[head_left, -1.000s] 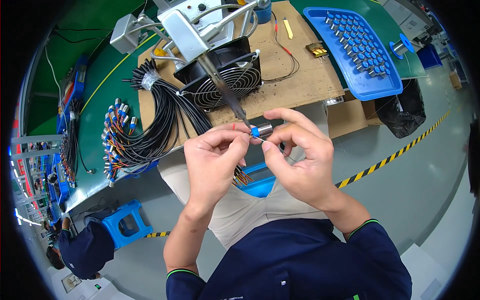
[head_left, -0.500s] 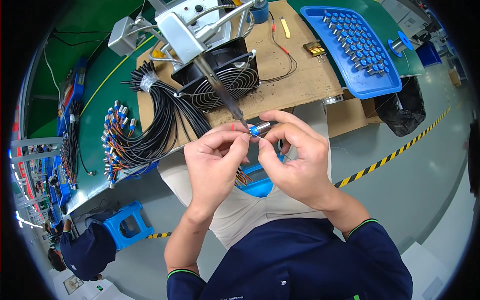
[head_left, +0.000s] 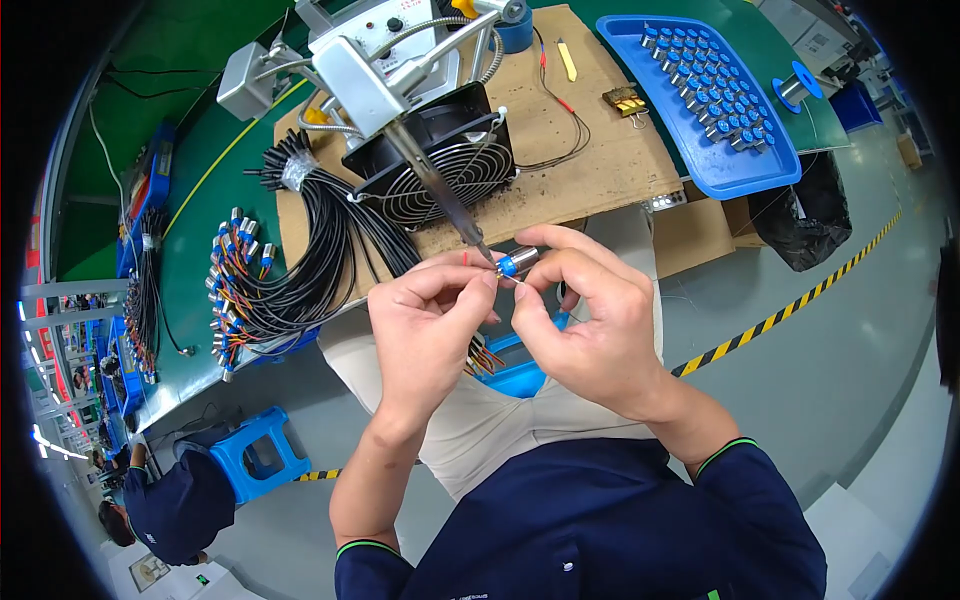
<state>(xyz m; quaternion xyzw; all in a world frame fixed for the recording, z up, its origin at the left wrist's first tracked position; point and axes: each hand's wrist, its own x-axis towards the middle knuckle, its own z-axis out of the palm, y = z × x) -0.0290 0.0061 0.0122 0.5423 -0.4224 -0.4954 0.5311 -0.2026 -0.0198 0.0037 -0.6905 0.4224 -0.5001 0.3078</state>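
Between my hands is a small cylindrical metal connector (head_left: 522, 261) with a blue band, its pinned end facing left. My left hand (head_left: 425, 325) is closed in a pinch at that end, where a short bit of red wire (head_left: 466, 258) shows; what lies inside the pinch is mostly hidden. My right hand (head_left: 590, 320) curls its fingers around the connector's far end, and a thin silvery wire runs to its thumb and forefinger. From above, the tip of a mounted soldering iron (head_left: 455, 210) reaches the connector's pins. Coloured wire ends (head_left: 484, 356) hang below my left hand.
A black fan (head_left: 440, 165) stands behind the iron on brown cardboard (head_left: 600, 150). Bundled black cables (head_left: 325, 240) with connectors lie at left. The blue tray (head_left: 725, 178) at right holds several connectors; a blue spool (head_left: 797, 87) stands beside it. Another person sits at far left.
The connector has shifted slightly and its blue band shows more fully. My right thumb and forefinger have moved a little left. The whole view has tilted slightly.
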